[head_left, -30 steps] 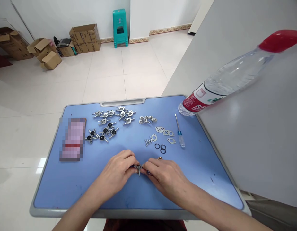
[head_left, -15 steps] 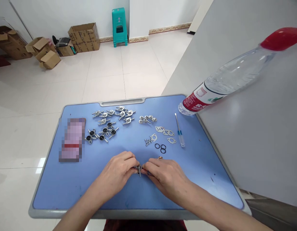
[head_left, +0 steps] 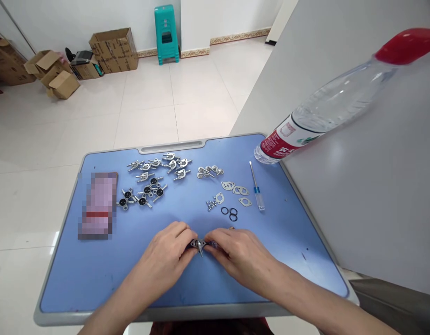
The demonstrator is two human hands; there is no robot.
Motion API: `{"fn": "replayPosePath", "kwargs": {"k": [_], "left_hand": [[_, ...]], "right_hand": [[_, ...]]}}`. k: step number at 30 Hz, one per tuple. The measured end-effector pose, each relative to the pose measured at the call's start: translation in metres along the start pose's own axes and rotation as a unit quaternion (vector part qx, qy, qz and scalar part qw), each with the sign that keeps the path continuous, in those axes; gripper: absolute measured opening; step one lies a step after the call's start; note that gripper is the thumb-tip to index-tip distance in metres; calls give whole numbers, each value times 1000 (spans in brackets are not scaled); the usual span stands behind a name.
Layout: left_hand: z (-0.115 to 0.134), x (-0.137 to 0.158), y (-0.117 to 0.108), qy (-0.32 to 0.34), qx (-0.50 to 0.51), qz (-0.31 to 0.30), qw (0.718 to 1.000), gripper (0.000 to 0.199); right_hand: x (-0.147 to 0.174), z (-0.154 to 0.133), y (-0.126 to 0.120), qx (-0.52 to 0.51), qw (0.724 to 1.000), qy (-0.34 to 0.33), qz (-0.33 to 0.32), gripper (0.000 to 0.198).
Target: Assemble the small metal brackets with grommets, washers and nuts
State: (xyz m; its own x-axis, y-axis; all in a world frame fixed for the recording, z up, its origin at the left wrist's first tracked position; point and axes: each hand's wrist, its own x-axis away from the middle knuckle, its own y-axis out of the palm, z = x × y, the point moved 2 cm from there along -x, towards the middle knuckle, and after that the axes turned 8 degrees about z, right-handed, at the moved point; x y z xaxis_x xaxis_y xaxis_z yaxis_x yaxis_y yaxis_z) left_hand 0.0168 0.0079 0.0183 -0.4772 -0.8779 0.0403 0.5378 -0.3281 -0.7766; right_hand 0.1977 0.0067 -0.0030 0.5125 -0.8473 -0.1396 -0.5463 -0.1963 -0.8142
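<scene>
Near the front of the table, a small metal fuel valve (head_left: 199, 244) with a flat oval flange and a lever is held between both hands, its lever pointing toward me. My left hand (head_left: 173, 246) pinches its left side. My right hand (head_left: 235, 251) has its fingers closed at the right side; a small dark, shiny piece shows between them, too hidden to name. Just beyond lie black rubber rings (head_left: 233, 217), small screws (head_left: 211, 204) and oval metal plates (head_left: 245, 202). A screwdriver (head_left: 258, 197) with a clear blue handle lies to the right.
Farther back are several assembled valves (head_left: 171, 165), valve bodies with black inserts (head_left: 147, 190) and loose levers (head_left: 209, 171). A blurred pinkish item (head_left: 99, 200) lies at left. A water bottle (head_left: 291, 132) stands at the back right, beside a grey panel (head_left: 357, 186).
The valve has turned so its flange now faces up more plainly between my fingers. My hands stay close together; the whole view has shifted slightly.
</scene>
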Motion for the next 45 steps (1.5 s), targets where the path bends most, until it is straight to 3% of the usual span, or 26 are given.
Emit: {"fn": "replayPosePath", "kwargs": {"k": [4,10,25,34,45], "left_hand": [[3,2,-1,22,-20,17,999,16],[3,3,2,49,-29,27,998,11],[3,0,5,28,2,44,999,10],[1,2,6,56,-9,28,998,13],[0,3,7,37,-3,13,999,12]], "right_hand": [[0,-1,0,12,1000,20,-9,11],[0,-3,0,17,999,34,-15,12],[0,-4,4,42,999,22,-21,11],[2,-3,5,28,999,21,-20,15],[3,-4,5,35,999,11,-10,16]]}}
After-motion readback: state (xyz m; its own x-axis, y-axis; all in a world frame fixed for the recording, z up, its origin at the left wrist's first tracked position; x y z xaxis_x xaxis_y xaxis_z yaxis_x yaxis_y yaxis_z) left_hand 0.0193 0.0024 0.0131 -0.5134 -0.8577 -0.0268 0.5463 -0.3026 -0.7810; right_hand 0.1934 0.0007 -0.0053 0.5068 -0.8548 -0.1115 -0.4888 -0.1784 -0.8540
